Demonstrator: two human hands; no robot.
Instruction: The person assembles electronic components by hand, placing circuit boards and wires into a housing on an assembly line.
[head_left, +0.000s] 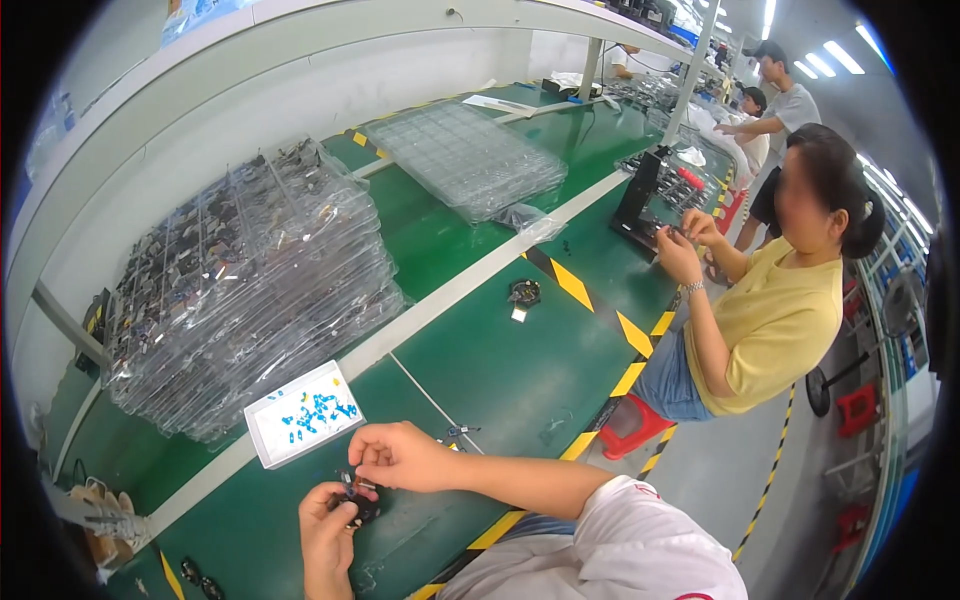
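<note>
Just below the white box, my left hand [326,525] grips a small black round electronic part [366,508] between thumb and fingers. Above it, my right hand [402,456] has its fingertips pinched together at the upper side of that part. Whatever lies between those fingertips is too small to make out. A shallow white box [268,447] of small blue pieces, with a few yellow ones, stands beyond my hands. To the right of my right hand, some small dark parts [460,432] lie on the green table [500,400].
Stacked clear trays full of parts [250,290] stand at the left. Farther back lies another pile of clear trays [465,155]. A black round part [523,292] with a pale tab rests mid-table. At right, a co-worker in a yellow shirt [785,315] handles a small part.
</note>
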